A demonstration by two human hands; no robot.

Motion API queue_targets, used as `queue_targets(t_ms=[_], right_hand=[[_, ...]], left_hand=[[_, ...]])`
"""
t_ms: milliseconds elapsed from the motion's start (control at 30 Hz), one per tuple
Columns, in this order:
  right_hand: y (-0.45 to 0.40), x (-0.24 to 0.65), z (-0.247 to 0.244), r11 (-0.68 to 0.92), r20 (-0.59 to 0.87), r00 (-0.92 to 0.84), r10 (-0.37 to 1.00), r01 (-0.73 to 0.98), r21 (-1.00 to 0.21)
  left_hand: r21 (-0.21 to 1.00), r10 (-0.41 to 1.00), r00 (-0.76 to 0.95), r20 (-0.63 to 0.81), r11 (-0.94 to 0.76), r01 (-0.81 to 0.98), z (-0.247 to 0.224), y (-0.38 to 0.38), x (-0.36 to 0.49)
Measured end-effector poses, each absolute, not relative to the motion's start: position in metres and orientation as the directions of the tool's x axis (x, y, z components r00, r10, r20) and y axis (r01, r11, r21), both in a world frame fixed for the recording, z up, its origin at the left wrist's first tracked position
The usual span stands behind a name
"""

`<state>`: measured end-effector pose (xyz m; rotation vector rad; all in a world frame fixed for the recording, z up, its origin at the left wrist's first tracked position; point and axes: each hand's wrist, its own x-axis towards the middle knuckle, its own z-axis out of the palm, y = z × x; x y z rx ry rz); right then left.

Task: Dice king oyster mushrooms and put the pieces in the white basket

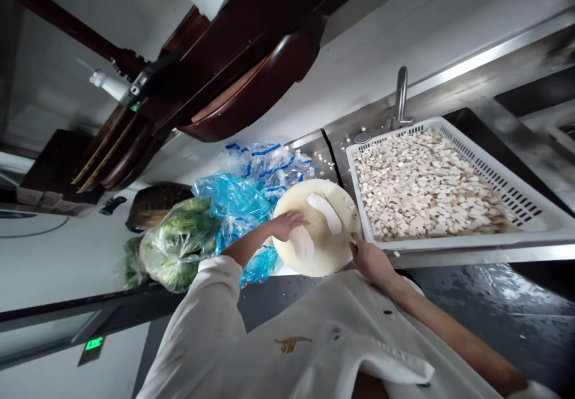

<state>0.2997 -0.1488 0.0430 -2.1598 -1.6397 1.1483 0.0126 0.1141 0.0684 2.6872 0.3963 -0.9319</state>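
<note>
On a round, cream-coloured cutting board (318, 261) lie two long white pieces that look like king oyster mushroom: one mushroom piece (327, 213) at the upper right, another mushroom piece (303, 244) near the lower left. My left hand (288, 224) reaches over the board's left side, fingers stretched out, just above the lower piece; whether it touches is unclear. At the board's right edge, my right hand (369, 257) is closed round the handle of a knife (340, 219). Its thin blade points up and left, edge-on, along the upper piece. The handle is mostly hidden.
To the right stands a white perforated tray (534, 219) of diced pale pieces, by a faucet (399, 99). Blue plastic bags (238, 195) and bagged green vegetables (179, 240) lie left. A dark wooden shelf (251, 99) hangs above. Small scraps dot the steel counter.
</note>
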Motion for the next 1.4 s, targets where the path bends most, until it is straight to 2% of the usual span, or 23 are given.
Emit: queue_targets(t_ms=[67, 233, 367, 500, 667, 800, 900, 1000, 1167, 1300, 1400], right_hand=[[-0.138, 0.294, 0.048, -0.311, -0.442, 0.042, 0.896, 0.770, -0.557], [-0.122, 0.280, 0.052, -0.237, -0.453, -0.053, 0.890, 0.794, -0.559], [-0.124, 0.275, 0.048, -0.292, -0.478, 0.012, 0.878, 0.806, -0.515], [-0.126, 0.269, 0.057, -0.318, -0.486, 0.071, 0.871, 0.836, -0.448], [-0.111, 0.244, 0.075, -0.271, -0.456, 0.082, 0.886, 0.890, -0.367], [-0.083, 0.218, 0.076, -0.287, -0.503, 0.101, 0.858, 0.907, -0.308], [-0.072, 0.208, 0.075, -0.280, -0.486, 0.117, 0.866, 0.919, -0.277], [-0.074, 0.203, 0.074, -0.269, -0.459, 0.122, 0.880, 0.925, -0.269], [-0.069, 0.192, 0.074, -0.306, -0.509, 0.168, 0.844, 0.931, -0.200], [-0.065, 0.186, 0.076, -0.280, -0.466, 0.151, 0.872, 0.934, -0.221], [-0.066, 0.184, 0.075, -0.308, -0.491, 0.174, 0.853, 0.929, -0.205]], left_hand=[[0.196, 0.200, 0.806, -0.556, -0.911, 0.362, 0.072, 0.114, 0.005], [0.295, 0.153, 0.879, -0.452, -0.904, 0.309, 0.076, 0.109, -0.006], [0.295, 0.305, 0.897, -0.320, -0.868, 0.400, 0.061, 0.100, 0.002], [0.251, 0.399, 0.874, -0.276, -0.848, 0.467, 0.045, 0.094, 0.011], [0.297, 0.340, 0.922, -0.186, -0.875, 0.382, 0.039, 0.099, 0.005], [0.303, 0.314, 0.935, -0.164, -0.886, 0.351, 0.038, 0.103, 0.002], [0.302, 0.280, 0.947, -0.159, -0.899, 0.317, 0.036, 0.104, -0.001], [0.291, 0.296, 0.945, -0.140, -0.900, 0.325, 0.032, 0.105, -0.007], [0.272, 0.299, 0.948, -0.105, -0.909, 0.317, 0.031, 0.107, -0.012], [0.223, 0.278, 0.956, -0.088, -0.930, 0.291, 0.031, 0.113, -0.018], [0.233, 0.299, 0.952, -0.059, -0.924, 0.304, 0.028, 0.116, -0.024]])
